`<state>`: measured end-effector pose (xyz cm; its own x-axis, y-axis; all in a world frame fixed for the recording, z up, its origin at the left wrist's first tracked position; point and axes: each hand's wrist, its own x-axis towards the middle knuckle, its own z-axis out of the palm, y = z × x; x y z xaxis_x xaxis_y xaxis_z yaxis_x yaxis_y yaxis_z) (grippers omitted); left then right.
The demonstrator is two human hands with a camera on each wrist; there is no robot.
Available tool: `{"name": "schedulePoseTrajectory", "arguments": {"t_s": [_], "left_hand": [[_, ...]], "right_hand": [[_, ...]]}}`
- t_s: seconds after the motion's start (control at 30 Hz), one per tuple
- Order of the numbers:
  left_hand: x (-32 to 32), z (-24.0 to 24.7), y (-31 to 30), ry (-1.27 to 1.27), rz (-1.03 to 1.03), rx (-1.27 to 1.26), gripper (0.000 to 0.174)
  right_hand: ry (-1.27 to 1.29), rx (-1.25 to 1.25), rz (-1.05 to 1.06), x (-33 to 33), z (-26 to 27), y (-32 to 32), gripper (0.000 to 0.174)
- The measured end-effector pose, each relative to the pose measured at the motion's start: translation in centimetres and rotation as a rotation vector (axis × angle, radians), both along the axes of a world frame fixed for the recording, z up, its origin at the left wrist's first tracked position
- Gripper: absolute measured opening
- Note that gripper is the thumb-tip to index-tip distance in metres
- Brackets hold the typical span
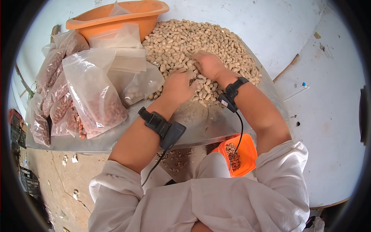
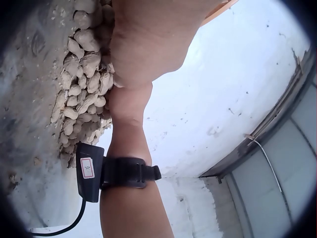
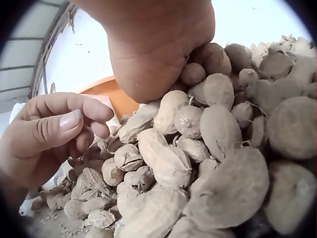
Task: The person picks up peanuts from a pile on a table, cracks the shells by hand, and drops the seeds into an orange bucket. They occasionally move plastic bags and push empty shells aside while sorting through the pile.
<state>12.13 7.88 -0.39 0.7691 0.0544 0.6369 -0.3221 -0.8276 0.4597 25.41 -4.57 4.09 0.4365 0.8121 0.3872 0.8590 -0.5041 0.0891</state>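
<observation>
A large heap of unshelled peanuts (image 1: pixel 181 38) lies on a metal tabletop (image 1: pixel 193 125). My left hand (image 1: pixel 177 87) is at the heap's near edge; in the right wrist view this left hand (image 3: pixel 52 129) has loosely curled fingers, thumb near the index finger, and no peanut shows in it. My right hand (image 1: pixel 210 66) rests on the peanuts just to the right, fingers bent down toward them. Close up, the right hand's heel (image 3: pixel 148 54) lies against peanuts (image 3: pixel 220 124), and its fingertips are hidden. The left wrist view shows both hands beside the pile, fingers out of sight.
An orange basin (image 1: pixel 147 19) stands behind the heap. Clear bags of reddish kernels (image 1: pixel 104 116) and flat empty-looking bags (image 1: pixel 127 60) lie at the left. Below the table edge, an orange container (image 1: pixel 249 154) holds kernels or shell bits. Cables hang from both wrist cameras.
</observation>
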Motion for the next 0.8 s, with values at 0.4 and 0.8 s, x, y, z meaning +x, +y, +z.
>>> {"name": "schedulePoseTrajectory", "arguments": {"t_s": [0.4,0.8], "left_hand": [[1.0,0.5,0.4,0.177,-0.388,-1.183,0.030],[0.7,0.7,1.3,0.246,-0.839,-1.898,0.060]], "right_hand": [[0.254,0.347,0.022,0.1,2.4,-1.3,0.015],[0.786,0.378,0.310,-4.8,3.7,2.3,0.015]]}}
